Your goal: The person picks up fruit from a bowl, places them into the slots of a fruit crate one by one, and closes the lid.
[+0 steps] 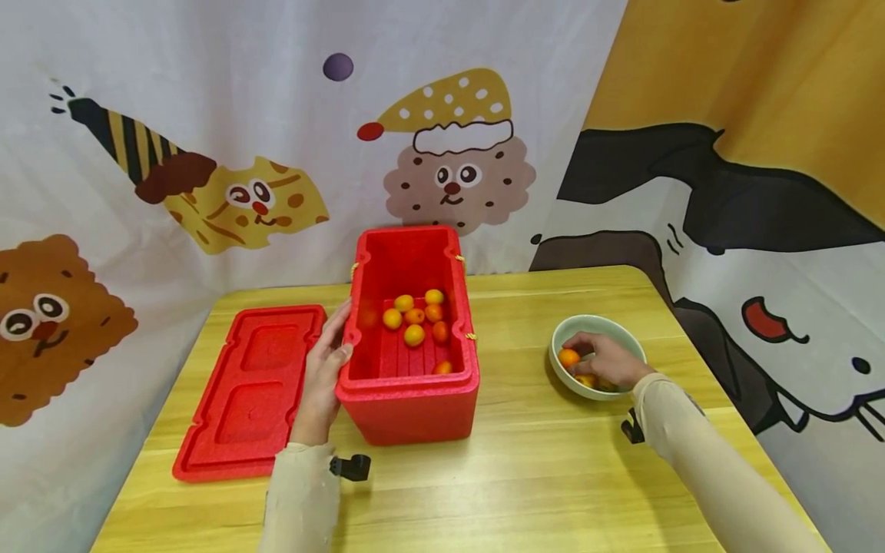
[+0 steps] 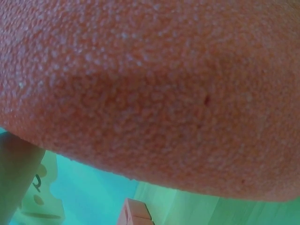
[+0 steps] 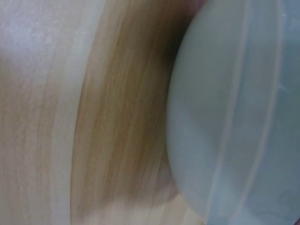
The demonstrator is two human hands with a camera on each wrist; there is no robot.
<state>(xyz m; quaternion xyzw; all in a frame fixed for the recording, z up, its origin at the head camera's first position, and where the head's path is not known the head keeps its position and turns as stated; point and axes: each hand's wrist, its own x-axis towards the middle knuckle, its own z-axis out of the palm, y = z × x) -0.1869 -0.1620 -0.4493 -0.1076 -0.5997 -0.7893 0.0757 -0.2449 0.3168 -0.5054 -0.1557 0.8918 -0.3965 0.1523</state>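
A deep red foam box (image 1: 408, 418) stands on the table with several kumquats (image 1: 414, 335) inside, yellow to red-orange. Against the box's left wall rests my left hand (image 1: 321, 384), fingers along the outside and thumb close to the rim. In the left wrist view the red box wall (image 2: 154, 117) fills most of the picture. On the right, my right hand (image 1: 608, 359) reaches into a pale green bowl (image 1: 625, 330) and pinches an orange kumquat (image 1: 569, 358) near its left rim. Other kumquats (image 1: 586, 380) lie under the hand. Only the bowl's outer side (image 3: 211, 108) shows in the right wrist view.
A red foam lid (image 1: 259, 384) with two recessed panels lies flat on the wooden table (image 1: 539, 468), left of the box. A curtain (image 1: 276, 100) with cartoon prints hangs right behind the table. Short yellow cord loops (image 1: 471, 336) stick out from the box's sides.
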